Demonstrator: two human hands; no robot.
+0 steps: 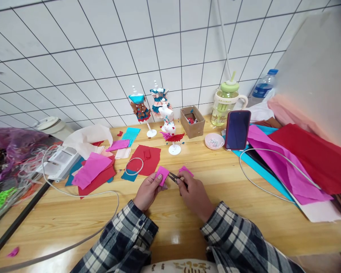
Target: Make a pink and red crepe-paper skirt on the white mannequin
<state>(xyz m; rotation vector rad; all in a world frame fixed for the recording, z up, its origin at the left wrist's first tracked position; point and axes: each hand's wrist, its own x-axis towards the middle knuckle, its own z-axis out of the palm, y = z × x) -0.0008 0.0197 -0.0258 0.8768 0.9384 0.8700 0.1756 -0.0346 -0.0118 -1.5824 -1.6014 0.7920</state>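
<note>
My left hand (149,189) pinches a small folded piece of magenta crepe paper (162,175) between thumb and fingers. In my right hand (194,193) is a pair of small dark scissors (174,178), their blades pointing left at the edge of that paper. Another magenta piece (185,171) shows just behind the right hand; whether it is held or lies on the table I cannot tell. Beyond the hands stands a small white dress form (168,117) with a magenta and red pleated paper skirt (173,137). A red paper sheet (152,163) lies left of it.
Two dressed mini forms (140,108) stand behind. A cardboard box (192,127), a bowl of beads (214,141), a phone (237,131) and a drink jug (224,104) line the back. Coloured paper (304,159) is piled right. A cable (115,212) crosses the left side.
</note>
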